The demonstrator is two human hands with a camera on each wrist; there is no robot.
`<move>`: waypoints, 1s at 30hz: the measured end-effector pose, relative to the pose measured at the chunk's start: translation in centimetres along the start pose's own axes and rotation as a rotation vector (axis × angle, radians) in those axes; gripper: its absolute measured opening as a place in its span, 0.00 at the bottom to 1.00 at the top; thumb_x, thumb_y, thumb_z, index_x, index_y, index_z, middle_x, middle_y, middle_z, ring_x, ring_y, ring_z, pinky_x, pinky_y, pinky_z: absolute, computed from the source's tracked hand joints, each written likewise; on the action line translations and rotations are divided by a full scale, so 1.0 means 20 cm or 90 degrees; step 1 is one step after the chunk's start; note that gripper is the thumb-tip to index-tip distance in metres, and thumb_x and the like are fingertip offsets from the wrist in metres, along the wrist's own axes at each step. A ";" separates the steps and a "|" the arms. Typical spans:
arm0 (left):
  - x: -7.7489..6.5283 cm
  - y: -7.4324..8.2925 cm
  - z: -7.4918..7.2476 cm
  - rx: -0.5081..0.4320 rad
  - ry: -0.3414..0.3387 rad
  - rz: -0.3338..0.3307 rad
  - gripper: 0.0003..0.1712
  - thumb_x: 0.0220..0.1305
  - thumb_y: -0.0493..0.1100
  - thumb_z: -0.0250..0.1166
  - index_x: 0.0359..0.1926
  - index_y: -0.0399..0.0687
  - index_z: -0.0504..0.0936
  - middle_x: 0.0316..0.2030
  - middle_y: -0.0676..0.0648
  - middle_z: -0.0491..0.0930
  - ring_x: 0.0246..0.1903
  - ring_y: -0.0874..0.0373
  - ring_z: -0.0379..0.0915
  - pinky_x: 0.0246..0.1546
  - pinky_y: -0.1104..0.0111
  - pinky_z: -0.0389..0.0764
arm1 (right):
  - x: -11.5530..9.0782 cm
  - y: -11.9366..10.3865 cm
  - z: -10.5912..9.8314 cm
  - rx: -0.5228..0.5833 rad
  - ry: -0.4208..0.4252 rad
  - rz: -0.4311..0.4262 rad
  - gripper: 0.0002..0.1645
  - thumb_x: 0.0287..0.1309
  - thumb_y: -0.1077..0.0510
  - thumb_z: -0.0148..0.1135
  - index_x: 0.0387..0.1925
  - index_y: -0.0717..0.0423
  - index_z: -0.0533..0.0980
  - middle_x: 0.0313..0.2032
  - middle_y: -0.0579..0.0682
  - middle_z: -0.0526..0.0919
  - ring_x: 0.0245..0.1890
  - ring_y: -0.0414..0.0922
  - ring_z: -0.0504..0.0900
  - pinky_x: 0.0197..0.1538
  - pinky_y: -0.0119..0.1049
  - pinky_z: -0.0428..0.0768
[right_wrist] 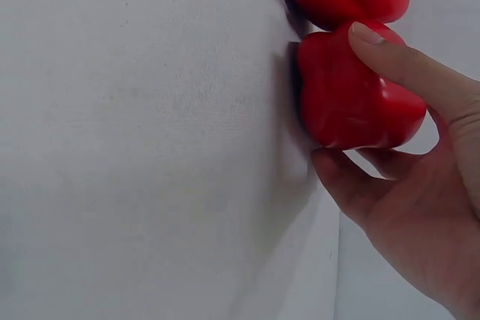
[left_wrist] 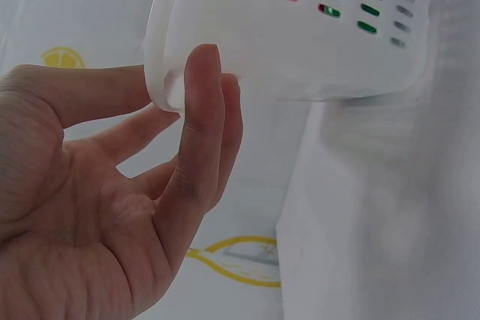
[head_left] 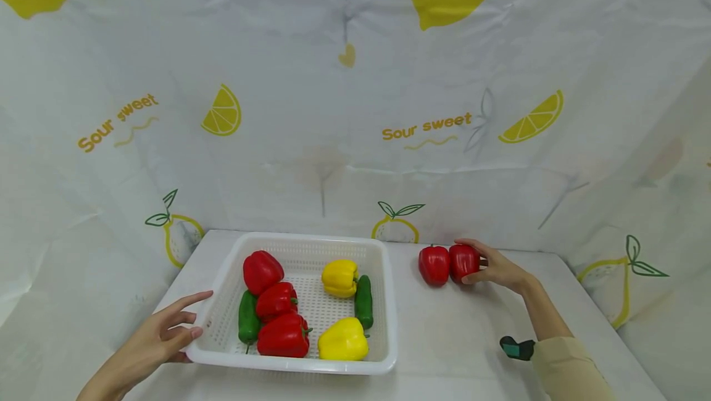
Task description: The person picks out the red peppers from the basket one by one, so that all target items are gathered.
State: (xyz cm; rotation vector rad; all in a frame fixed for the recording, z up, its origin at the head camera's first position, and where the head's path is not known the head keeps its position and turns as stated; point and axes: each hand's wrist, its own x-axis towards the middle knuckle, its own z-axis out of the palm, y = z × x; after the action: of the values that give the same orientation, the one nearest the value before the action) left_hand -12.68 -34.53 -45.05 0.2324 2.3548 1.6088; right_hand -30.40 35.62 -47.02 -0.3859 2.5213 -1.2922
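Left hand (head_left: 152,336), nearest: pinching one white basket (head_left: 390,302) by its near left corner. Right hand (head_left: 494,268): grasping one red pepper (head_left: 461,261) on the table (head_left: 444,333), right of the basket, just beside a second red pepper (head_left: 434,266). Basket contents: three red peppers (head_left: 283,336), two yellow peppers (head_left: 343,340), two long green vegetables (head_left: 363,302). Step, seemingly: securing the grip (glossy skin, possibly slippery); next move calls for an even squeeze, clear of the neighbour

On the table's (head_left: 444,339) left half, a basket (head_left: 390,302) holds vegetables (head_left: 283,335) along its left and right edges; to its right, two bell peppers (head_left: 434,266) side by side near the table's back edge.
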 end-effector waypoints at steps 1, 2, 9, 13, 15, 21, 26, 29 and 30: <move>0.00 0.00 0.00 0.000 0.000 -0.002 0.36 0.83 0.42 0.60 0.85 0.56 0.59 0.54 0.45 0.81 0.46 0.61 0.88 0.42 0.58 0.93 | 0.00 0.00 0.00 -0.002 -0.001 0.003 0.62 0.55 0.58 0.81 0.84 0.54 0.55 0.78 0.72 0.60 0.77 0.76 0.57 0.60 0.60 0.88; 0.00 0.00 0.00 0.000 0.000 -0.001 0.36 0.83 0.42 0.60 0.85 0.55 0.59 0.54 0.45 0.80 0.46 0.61 0.88 0.43 0.58 0.93 | 0.00 0.00 0.00 -0.003 0.000 0.006 0.62 0.55 0.58 0.81 0.84 0.54 0.55 0.78 0.72 0.59 0.77 0.76 0.57 0.61 0.60 0.88; 0.00 -0.01 0.00 -0.003 -0.006 0.000 0.34 0.83 0.42 0.59 0.81 0.77 0.64 0.54 0.45 0.80 0.46 0.62 0.87 0.42 0.58 0.93 | -0.02 -0.03 -0.02 -0.004 -0.003 0.009 0.62 0.56 0.58 0.81 0.84 0.54 0.54 0.79 0.73 0.58 0.78 0.78 0.55 0.63 0.64 0.86; 0.01 -0.02 -0.01 -0.005 -0.012 -0.002 0.34 0.84 0.42 0.58 0.77 0.86 0.65 0.54 0.44 0.80 0.46 0.63 0.87 0.42 0.59 0.93 | -0.02 -0.05 -0.04 -0.006 -0.003 0.006 0.63 0.56 0.58 0.81 0.85 0.54 0.53 0.80 0.73 0.56 0.78 0.80 0.55 0.63 0.64 0.86; 0.00 -0.02 -0.01 -0.005 -0.010 -0.006 0.34 0.84 0.42 0.59 0.79 0.83 0.65 0.55 0.44 0.80 0.46 0.63 0.87 0.43 0.59 0.93 | -0.03 -0.06 -0.05 -0.006 -0.001 0.004 0.64 0.56 0.58 0.81 0.85 0.53 0.53 0.81 0.74 0.55 0.78 0.80 0.55 0.63 0.63 0.87; 0.00 -0.01 -0.01 -0.006 -0.012 -0.010 0.34 0.84 0.42 0.59 0.80 0.80 0.64 0.54 0.46 0.80 0.47 0.63 0.87 0.43 0.59 0.93 | -0.04 -0.12 -0.08 -0.018 0.020 -0.031 0.62 0.58 0.57 0.79 0.85 0.54 0.52 0.81 0.73 0.54 0.78 0.80 0.55 0.65 0.68 0.84; 0.01 -0.02 -0.01 -0.006 -0.014 -0.009 0.34 0.84 0.42 0.58 0.77 0.88 0.65 0.55 0.44 0.80 0.46 0.63 0.86 0.43 0.59 0.93 | -0.04 -0.19 -0.10 -0.063 0.064 -0.083 0.58 0.60 0.56 0.78 0.84 0.57 0.55 0.81 0.73 0.58 0.77 0.81 0.60 0.69 0.76 0.75; 0.00 -0.01 0.00 -0.006 -0.010 -0.010 0.34 0.83 0.42 0.59 0.80 0.80 0.64 0.55 0.44 0.81 0.46 0.63 0.87 0.43 0.59 0.93 | -0.04 -0.23 -0.11 -0.077 0.080 -0.101 0.57 0.60 0.57 0.78 0.83 0.58 0.56 0.81 0.72 0.59 0.77 0.80 0.61 0.71 0.77 0.72; 0.00 -0.01 0.00 -0.007 -0.009 -0.011 0.35 0.83 0.42 0.59 0.82 0.75 0.63 0.55 0.44 0.81 0.47 0.62 0.87 0.43 0.59 0.93 | -0.04 -0.25 -0.11 -0.079 0.082 -0.105 0.57 0.60 0.57 0.78 0.83 0.57 0.56 0.81 0.71 0.59 0.77 0.79 0.61 0.71 0.78 0.72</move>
State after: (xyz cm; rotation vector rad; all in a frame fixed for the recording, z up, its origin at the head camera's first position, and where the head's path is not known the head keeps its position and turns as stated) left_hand -12.70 -34.64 -45.16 0.2190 2.3305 1.6058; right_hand -29.82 34.70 -41.64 -0.5655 2.7360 -1.2581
